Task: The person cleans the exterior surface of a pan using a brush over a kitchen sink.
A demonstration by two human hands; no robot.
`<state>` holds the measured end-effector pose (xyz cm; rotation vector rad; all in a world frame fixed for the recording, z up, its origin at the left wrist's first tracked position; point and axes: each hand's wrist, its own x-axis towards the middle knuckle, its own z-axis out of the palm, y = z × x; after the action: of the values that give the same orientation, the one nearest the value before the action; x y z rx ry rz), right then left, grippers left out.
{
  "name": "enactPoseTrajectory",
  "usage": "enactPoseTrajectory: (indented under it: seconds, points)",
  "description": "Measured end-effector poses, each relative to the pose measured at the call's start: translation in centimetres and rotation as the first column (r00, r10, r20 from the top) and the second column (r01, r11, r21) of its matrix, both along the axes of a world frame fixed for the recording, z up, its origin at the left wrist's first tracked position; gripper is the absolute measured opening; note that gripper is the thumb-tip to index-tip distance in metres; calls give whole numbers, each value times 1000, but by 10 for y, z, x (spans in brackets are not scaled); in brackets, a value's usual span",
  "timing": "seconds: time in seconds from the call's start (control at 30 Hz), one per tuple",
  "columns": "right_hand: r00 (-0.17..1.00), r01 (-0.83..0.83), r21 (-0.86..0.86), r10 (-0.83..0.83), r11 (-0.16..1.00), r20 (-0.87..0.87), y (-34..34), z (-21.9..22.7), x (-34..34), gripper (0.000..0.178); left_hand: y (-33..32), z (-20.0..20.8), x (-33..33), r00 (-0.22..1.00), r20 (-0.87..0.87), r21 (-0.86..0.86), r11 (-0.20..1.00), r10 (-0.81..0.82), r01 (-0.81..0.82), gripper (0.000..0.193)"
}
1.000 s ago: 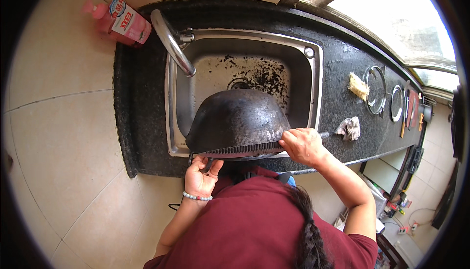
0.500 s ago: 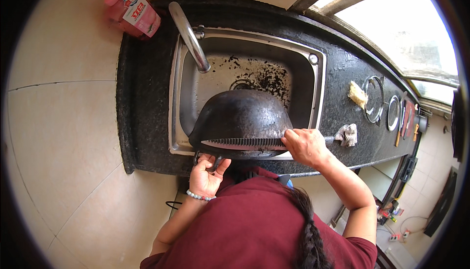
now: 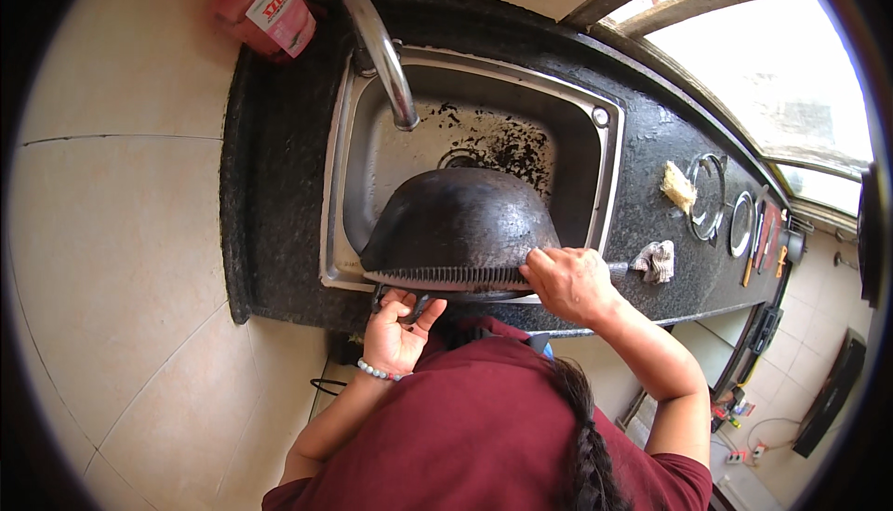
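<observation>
A blackened wok (image 3: 460, 213) is tilted over the near side of the steel sink, its rounded outside facing up and away from me. My left hand (image 3: 397, 334) is closed around the small loop handle at the wok's near left edge. My right hand (image 3: 569, 285) grips a long toothed blade (image 3: 446, 278), which lies along the wok's outer side close to the rim. The blade's teeth point toward the wok's bottom. Its grip is hidden in my fingers. A grey handle end (image 3: 617, 271) shows just right of that hand.
Dark flakes (image 3: 521, 153) litter the sink floor around the drain. A curved faucet (image 3: 383, 55) reaches over the steel sink (image 3: 358, 167). On the black counter are a pink pump bottle (image 3: 270, 9), a rag (image 3: 656, 262), a scrubber (image 3: 679, 187), round strainers (image 3: 741, 223) and knives.
My right hand has slid the toothed blade leftward along the wok's side. The left hand keeps its hold on the loop handle. The whole view has shifted slightly.
</observation>
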<state>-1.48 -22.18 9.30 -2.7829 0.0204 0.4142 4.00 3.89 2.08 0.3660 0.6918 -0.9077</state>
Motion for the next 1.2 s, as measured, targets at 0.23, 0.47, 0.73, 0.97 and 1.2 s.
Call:
enactPoseTrajectory:
  seconds: [0.23,0.47,0.73,0.97,1.2]
  points:
    - [1000,-16,-18,16,1000,5,0,-6,2,23,1,-3,-2,1000,2,-10,1000,6,-6,36]
    - [1000,-22,-54,22,998,-7,0,1,15,23,4,-7,-6,1000,4,-35,999,-2,2,36]
    - [999,-21,2,21,1000,-44,13,1,15,25,6,-11,-8,1000,4,-50,999,0,0,37]
    - [999,-3,-64,1,998,-34,2,-4,5,25,3,-11,-6,1000,3,-81,997,7,-7,40]
    - [990,139,-66,-140,988,-17,-10,-10,11,26,3,-5,-1,1000,-16,-18,1000,-8,8,38]
